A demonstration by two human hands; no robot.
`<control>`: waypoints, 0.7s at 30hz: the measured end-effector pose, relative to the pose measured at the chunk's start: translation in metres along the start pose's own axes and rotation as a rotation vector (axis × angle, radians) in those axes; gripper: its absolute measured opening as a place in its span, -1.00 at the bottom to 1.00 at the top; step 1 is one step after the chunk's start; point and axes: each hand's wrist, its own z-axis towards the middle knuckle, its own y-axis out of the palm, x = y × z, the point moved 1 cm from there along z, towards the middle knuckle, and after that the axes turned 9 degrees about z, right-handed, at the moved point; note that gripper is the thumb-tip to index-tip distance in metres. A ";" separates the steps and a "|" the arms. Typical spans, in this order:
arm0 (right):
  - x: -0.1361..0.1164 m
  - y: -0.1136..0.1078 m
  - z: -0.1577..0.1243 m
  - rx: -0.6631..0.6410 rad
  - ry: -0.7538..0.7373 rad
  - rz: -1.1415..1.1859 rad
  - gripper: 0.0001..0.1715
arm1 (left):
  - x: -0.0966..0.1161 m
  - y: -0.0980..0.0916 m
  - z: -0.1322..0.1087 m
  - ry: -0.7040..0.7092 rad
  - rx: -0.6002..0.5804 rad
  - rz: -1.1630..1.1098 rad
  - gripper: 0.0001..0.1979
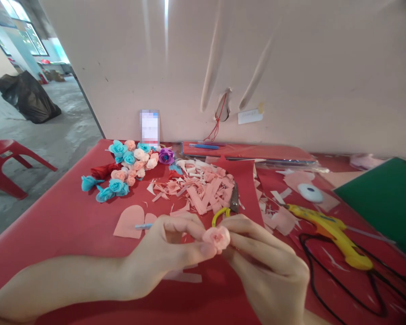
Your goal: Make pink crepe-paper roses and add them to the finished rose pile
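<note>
A small pink paper flower (217,239) is held between both hands above the red table (88,243). My left hand (169,243) pinches its left side with thumb and index finger. From the right, my right hand (267,257) has its fingers closed on the flower's other side; the fingertips are partly hidden behind it. Just beyond the hands lie scissors (235,201) with yellow handles, partly covered by my right hand. Pink rounded paper pieces (130,222) and a light blue stick (144,226) rest beside my left hand.
Pink paper scraps (206,187) are heaped mid-table. Blue, pink, red and purple paper flowers (128,158) cluster at the back left, near an upright phone (149,127). A yellow glue gun (334,234) with a black cord (313,280) and a green board (385,203) lie right.
</note>
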 end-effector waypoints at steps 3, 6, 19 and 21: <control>0.001 0.000 0.000 -0.011 -0.019 -0.007 -0.73 | 0.000 0.000 0.000 0.010 -0.023 -0.021 -0.80; 0.002 -0.001 -0.001 -0.015 -0.040 -0.004 -0.72 | -0.001 0.000 0.000 0.035 -0.040 -0.025 -0.83; 0.012 -0.006 -0.003 -0.142 -0.073 0.105 -0.64 | 0.001 -0.006 -0.002 0.303 -0.112 0.159 -0.82; 0.014 -0.006 -0.003 -0.156 -0.105 0.112 -0.65 | 0.005 -0.004 -0.003 0.322 -0.110 0.212 -0.84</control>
